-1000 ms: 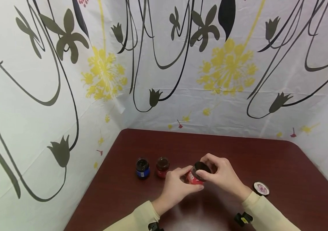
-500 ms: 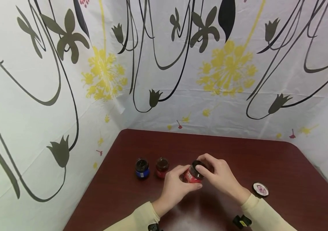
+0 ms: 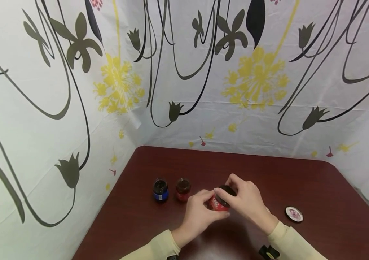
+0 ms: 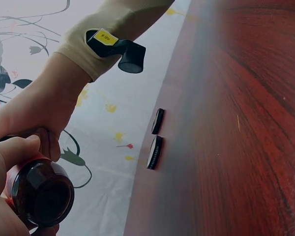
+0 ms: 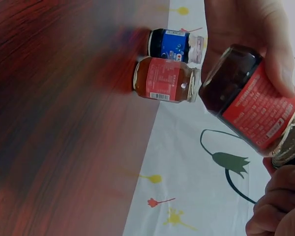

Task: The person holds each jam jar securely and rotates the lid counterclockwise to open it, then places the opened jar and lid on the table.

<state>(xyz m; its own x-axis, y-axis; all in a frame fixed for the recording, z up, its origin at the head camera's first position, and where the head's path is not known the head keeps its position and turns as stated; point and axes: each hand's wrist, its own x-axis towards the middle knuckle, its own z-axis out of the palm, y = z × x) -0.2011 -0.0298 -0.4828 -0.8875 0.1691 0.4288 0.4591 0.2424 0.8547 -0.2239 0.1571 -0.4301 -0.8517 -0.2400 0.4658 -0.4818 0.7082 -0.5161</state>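
Observation:
My left hand (image 3: 198,211) grips a glass jar (image 3: 217,204) with a red label and dark contents, above the table. My right hand (image 3: 246,198) holds the black lid (image 3: 228,190) at the jar's top, with the thumb on the near side. In the right wrist view the jar (image 5: 253,101) is tilted, its lid end (image 5: 292,150) towards the right fingers. The left wrist view shows the jar's dark base (image 4: 48,196), facing the camera. Left of the hands stand a lidless red-labelled jar (image 3: 183,189) and a lidless blue-labelled jar (image 3: 160,190).
On the dark red wooden table (image 3: 139,231), a lid (image 3: 294,214) lies right of the hands, its pale inside up. The left wrist view shows a second lid (image 4: 158,121) beside it. Patterned white sheets (image 3: 184,90) hang behind and to the left of the table.
My right hand's fingers and thumb have shifted around the lid, and its wrist has turned. The left hand stays around the jar. An edge of another lid now shows beside the right wrist.

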